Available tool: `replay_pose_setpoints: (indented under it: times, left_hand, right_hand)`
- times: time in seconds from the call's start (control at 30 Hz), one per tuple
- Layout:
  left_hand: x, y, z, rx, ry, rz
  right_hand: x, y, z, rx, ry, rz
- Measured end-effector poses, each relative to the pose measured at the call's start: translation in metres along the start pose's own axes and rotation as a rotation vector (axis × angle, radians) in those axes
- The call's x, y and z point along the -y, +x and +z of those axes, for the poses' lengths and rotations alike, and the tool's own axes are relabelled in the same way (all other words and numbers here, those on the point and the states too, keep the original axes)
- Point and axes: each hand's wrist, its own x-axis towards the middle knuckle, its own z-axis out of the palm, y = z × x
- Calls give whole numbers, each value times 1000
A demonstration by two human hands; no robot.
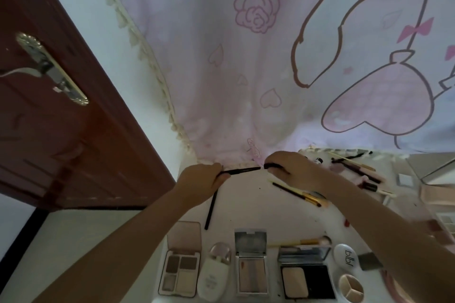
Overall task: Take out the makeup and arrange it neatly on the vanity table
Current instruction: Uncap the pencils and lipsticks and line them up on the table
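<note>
Only one piece of writing can be read from the head camera: the letters "blbl" in dark print on the lid of a round white compact (346,257) at the near right of the white vanity table (248,202).

The table stands against a white wall hung with a pink-and-white cartoon cloth (246,61) printed with a rose, hearts and bows and edged with a cream tassel trim. A dark red-brown door (73,145) with a silver lever handle (50,67) fills the left side.

Along the near edge lie opened cases in a row: a four-pan eyeshadow palette (180,259) with its lid raised, a white and pink bottle (216,270) lying flat just right of it, a silver-framed striped palette (251,263) with its mirror up, and a black powder compact (306,272) holding a beige pan. A small round palette with three wedge pans (351,288) sits at the bottom right. A gold-handled brush (301,242) lies behind the black compact, another brush (299,194) lies under the right forearm, and a black pencil (211,209) lies near the left wrist. More pencils and brushes lie scattered at the far right (354,170).

Above the far edge of the table, the left hand (199,181) grips one end of a thin black makeup pen (242,170), fingers curled round it. The right hand (286,167) is closed around a black piece at the pen's other end; whether that is its cap cannot be told.
</note>
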Motion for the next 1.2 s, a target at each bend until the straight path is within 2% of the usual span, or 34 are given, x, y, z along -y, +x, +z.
replay_pose_setpoints:
  times: [0.23, 0.43, 0.67, 0.87, 1.07, 1.2]
  left_hand:
    - [-5, -11, 6, -3, 27, -60]
    - [-2, -19, 11, 95, 36, -116]
    - [-11, -14, 23, 168, -58, -87]
    - [-14, -14, 47, 389, -108, -112]
    - [-14, -10, 62, 610, 11, -269]
    - [-15, -9, 74, 668, -31, -418]
  right_hand:
    - [7, 9, 6, 73, 0, -23]
    - [0, 13, 12, 62, 21, -17]
    - [-7, 27, 32, 94, -7, -60]
    - [-18, 50, 58, 164, -171, -58]
    - [-21, 78, 90, 289, -376, -99]
    - [-17, 90, 110, 238, -367, -118]
